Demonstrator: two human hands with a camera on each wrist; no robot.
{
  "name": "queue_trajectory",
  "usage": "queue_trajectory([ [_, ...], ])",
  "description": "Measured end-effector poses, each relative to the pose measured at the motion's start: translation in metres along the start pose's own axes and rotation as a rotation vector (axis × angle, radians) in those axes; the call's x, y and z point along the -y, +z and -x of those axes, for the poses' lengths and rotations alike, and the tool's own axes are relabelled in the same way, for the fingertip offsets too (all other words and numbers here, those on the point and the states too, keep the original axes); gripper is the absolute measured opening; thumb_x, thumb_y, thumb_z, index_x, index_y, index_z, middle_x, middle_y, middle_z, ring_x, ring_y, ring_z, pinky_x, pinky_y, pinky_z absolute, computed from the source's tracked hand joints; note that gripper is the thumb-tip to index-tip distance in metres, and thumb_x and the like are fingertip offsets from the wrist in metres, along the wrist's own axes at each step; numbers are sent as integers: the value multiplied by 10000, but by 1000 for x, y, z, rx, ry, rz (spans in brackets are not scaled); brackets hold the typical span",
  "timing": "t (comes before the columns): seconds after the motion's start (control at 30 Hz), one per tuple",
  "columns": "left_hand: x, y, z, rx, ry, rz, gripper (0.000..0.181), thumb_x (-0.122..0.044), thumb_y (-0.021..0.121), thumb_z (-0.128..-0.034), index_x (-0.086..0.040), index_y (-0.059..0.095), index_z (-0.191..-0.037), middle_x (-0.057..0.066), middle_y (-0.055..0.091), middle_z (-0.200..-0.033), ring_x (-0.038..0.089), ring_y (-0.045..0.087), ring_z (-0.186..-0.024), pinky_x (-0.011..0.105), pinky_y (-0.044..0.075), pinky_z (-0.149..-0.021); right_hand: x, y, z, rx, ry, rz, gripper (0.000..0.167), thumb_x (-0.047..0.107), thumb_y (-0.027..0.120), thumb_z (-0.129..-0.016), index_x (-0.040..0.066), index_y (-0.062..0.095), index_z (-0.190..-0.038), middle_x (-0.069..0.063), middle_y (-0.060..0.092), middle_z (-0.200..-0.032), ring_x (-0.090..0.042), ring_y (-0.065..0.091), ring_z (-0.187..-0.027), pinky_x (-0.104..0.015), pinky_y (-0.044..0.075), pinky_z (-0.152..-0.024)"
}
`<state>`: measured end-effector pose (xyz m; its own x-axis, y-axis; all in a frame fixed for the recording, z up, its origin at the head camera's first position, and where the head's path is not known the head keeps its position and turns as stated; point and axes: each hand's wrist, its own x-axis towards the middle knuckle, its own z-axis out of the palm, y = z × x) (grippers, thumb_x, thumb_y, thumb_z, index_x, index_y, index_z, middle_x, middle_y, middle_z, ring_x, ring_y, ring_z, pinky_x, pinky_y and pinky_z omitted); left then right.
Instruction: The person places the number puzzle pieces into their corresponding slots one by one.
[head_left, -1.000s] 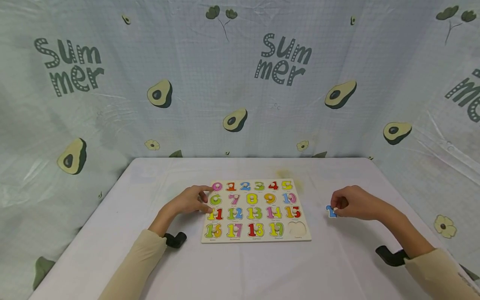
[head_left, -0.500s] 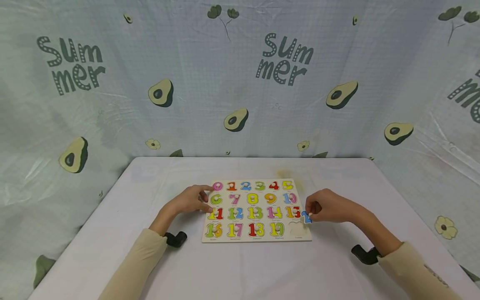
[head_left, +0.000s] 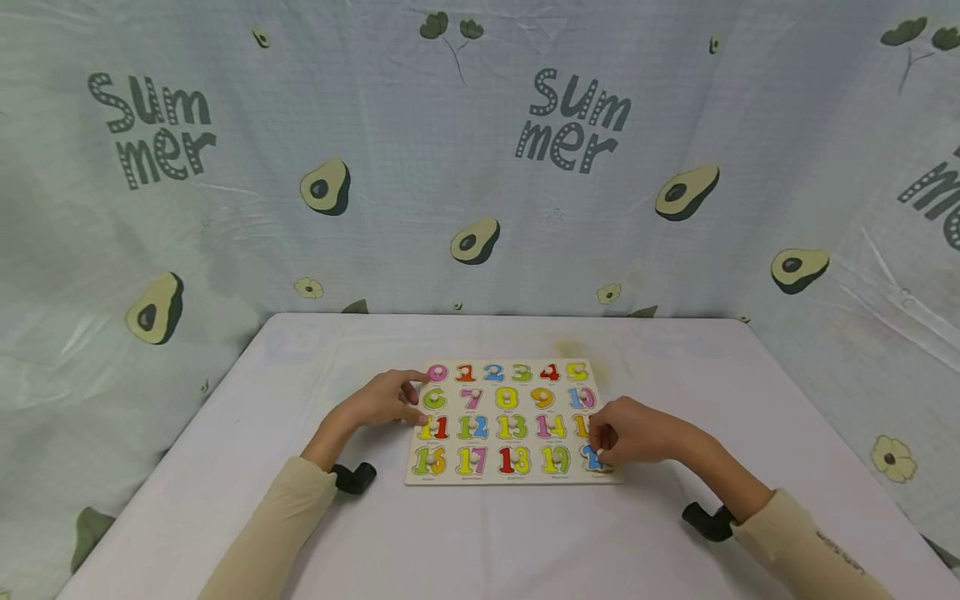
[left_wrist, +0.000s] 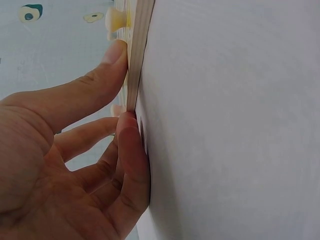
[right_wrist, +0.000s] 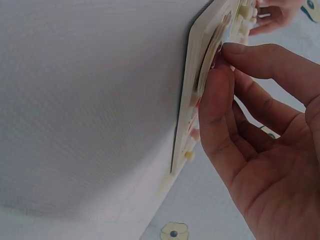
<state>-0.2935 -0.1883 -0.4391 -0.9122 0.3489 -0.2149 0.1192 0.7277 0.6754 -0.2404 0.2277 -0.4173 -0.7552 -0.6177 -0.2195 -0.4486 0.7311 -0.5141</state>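
A wooden number puzzle board (head_left: pixel 491 477) lies flat on the table. My left hand (head_left: pixel 381 400) rests at its left edge, with the index finger by the pink 0 and the thumb by the 11. The left wrist view shows the thumb (left_wrist: pixel 100 82) against the board's face and a fingertip at its edge. With thumb and fingertips, my right hand (head_left: pixel 645 432) pinches the knob of a blue number puzzle piece (head_left: pixel 589 457) over the lower right corner recess. In the right wrist view the piece (right_wrist: pixel 206 65) sits slightly raised and tilted. Fingers partly hide it and the 15.
Knobbed number pieces fill the other visible recesses, among them the green-and-yellow 19 (head_left: pixel 556 460) beside the corner. A white cloth covers the table (head_left: pixel 480 533). Behind it hangs a printed sheet (head_left: pixel 390 250).
My right hand has carried the blue number puzzle piece leftward from the table's right side to the board's lower right corner. The left hand has stayed at the board's left edge.
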Motion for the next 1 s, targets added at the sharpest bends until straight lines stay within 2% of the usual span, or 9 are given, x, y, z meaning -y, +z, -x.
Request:
queue_trajectory([
  [0.43, -7, 8, -7, 17, 11, 9, 765, -153, 862, -835, -21, 512, -1502, 109, 617, -1040, 189, 543, -839, 286, 452, -713, -1, 6, 7, 3, 31, -27, 115, 106, 794, -847, 154, 692, -828, 87, 611, -763, -69, 550, -713, -208, 495, -644],
  [0.6, -8, 11, -11, 12, -4, 1, 768, -156, 867, -830, -37, 515, -1502, 108, 614, -1050, 199, 538, -875, 293, 439, -728, -3, 9, 9, -15, 65, -52, 137, 117, 812, -836, 155, 681, -817, 71, 601, -761, -78, 545, -720, -209, 486, -638],
  [0.73, -8, 13, -10, 14, -17, 0, 771, -163, 868, -830, -49, 512, -1504, 112, 616, -1066, 205, 545, -887, 298, 444, -736, -7, 10, 9, 5, 66, -63, 137, 135, 807, -841, 161, 673, -837, 74, 598, -772, -73, 545, -721, -209, 482, -640],
  [0.87, -7, 14, -6, 9, -16, -10, 774, -179, 872, -826, -68, 515, -1503, 108, 610, -1060, 207, 544, -889, 306, 446, -737, -12, 3, 9, 23, 51, -74, 149, 198, 801, -863, 161, 683, -947, 72, 619, -820, -83, 564, -756, -217, 491, -665],
  [1.0, 0, 9, -3, 36, -13, 16, 782, -243, 856, -849, -77, 488, -1519, 103, 610, -1053, 196, 564, -861, 300, 466, -733, -20, -17, 14, -29, 61, -64, 177, 220, 774, -903, 136, 686, -1031, 59, 641, -868, -109, 589, -808, -228, 525, -678],
])
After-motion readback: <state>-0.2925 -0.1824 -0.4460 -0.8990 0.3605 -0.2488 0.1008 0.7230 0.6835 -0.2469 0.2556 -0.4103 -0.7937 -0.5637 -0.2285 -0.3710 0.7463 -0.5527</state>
